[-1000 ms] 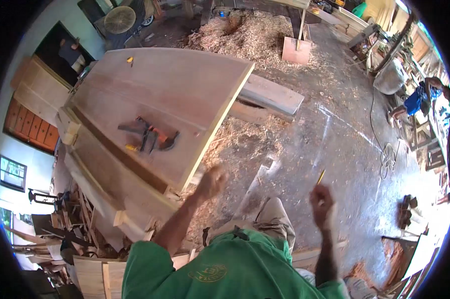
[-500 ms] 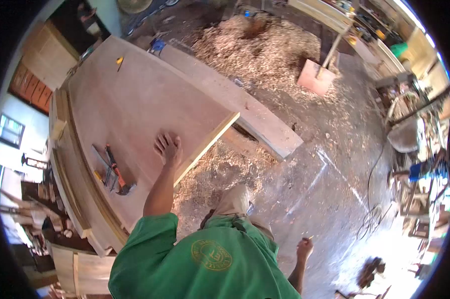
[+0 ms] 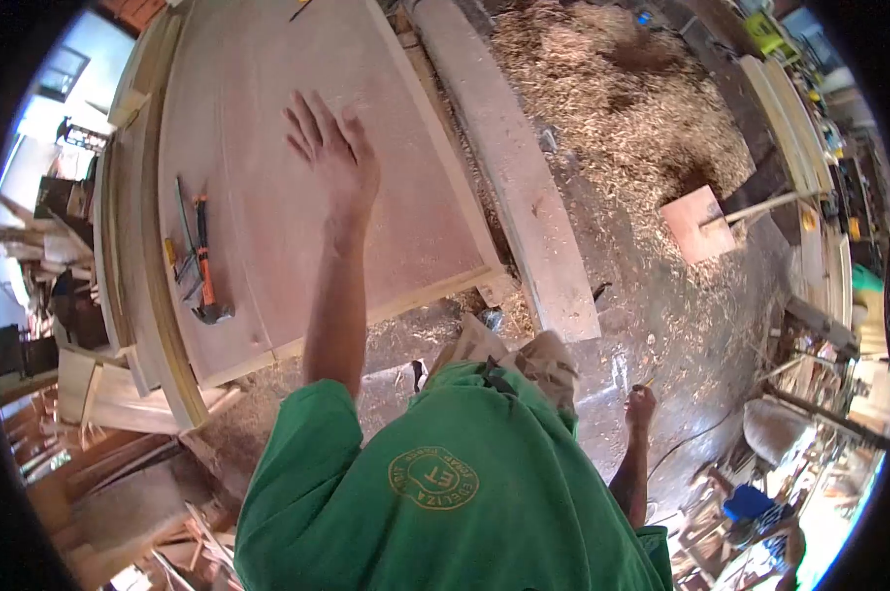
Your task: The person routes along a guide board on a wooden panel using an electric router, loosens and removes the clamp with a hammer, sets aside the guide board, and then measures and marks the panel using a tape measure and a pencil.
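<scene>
My left hand (image 3: 334, 153) is over the large flat wooden panel (image 3: 258, 118), fingers spread and nothing in it; whether the palm touches the surface I cannot tell. A hammer (image 3: 204, 266) with an orange and black handle lies on the panel to the left of that hand, beside other thin tools (image 3: 182, 231). Low on the right, away from the panel, my right hand (image 3: 641, 406) is closed around a small thin pencil-like stick (image 3: 648, 383). A pale edge strip (image 3: 395, 312) runs along the panel's near side.
A long thick board (image 3: 514, 167) lies right of the panel. Beyond it are a heap of wood shavings (image 3: 622, 108) and a square-bladed pusher (image 3: 698, 225) with a long handle. Wood scraps (image 3: 139, 492) fill the lower left. Another person (image 3: 760, 517) is at the lower right.
My left hand came onto the panel and has moved farther along it, fingers spread. The view has turned, so the panel and hammer appear rotated. My right hand still holds the thin stick.
</scene>
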`<state>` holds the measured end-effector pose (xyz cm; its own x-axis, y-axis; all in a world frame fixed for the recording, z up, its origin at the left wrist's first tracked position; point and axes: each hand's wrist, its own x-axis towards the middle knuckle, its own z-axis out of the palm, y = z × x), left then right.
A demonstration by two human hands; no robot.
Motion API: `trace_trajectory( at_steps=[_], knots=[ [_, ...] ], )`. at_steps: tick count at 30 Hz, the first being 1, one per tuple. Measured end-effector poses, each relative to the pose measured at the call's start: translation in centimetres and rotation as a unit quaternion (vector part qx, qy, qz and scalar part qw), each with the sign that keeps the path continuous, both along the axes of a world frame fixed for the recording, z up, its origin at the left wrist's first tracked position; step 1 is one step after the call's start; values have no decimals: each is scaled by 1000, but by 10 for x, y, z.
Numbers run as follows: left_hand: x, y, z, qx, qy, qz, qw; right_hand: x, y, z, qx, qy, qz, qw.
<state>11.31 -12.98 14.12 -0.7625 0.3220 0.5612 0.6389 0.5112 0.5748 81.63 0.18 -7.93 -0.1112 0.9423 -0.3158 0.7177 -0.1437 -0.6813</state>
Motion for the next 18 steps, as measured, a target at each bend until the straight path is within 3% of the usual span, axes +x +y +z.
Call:
trace_trajectory(
  at_steps=[2,3,4,5,6,10,11,13,15,17,18],
  knots=[
    [12,-1,-87,-39,1,59,998,-4,27,0,-33,19,-2,999],
    [33,3,-176,-98,241,47,964,-6,36,-2,-65,42,-18,997],
    [72,5,-174,-100,241,56,964,-3,41,-3,-103,62,-34,992],
    [120,4,-168,-179,63,-54,980,-2,47,-2,-107,58,-24,992],
    [138,11,-159,-241,-115,-163,950,-5,55,-4,-115,25,-11,993],
    [82,47,-114,-145,-87,-126,978,-19,104,2,-146,-40,20,988],
    [52,48,-116,-127,-45,-60,989,30,132,-63,-69,-86,69,992],
    [23,46,-130,-107,0,12,994,-1,164,-42,-113,-91,56,988],
    [22,49,-181,-243,-61,218,943,-36,186,-5,-184,-64,-14,981],
    [59,60,-231,-276,-22,-47,960,-63,212,10,-158,-104,33,981],
    [74,68,-210,-281,-25,-38,959,-72,229,17,-131,-150,81,977]
  ],
)
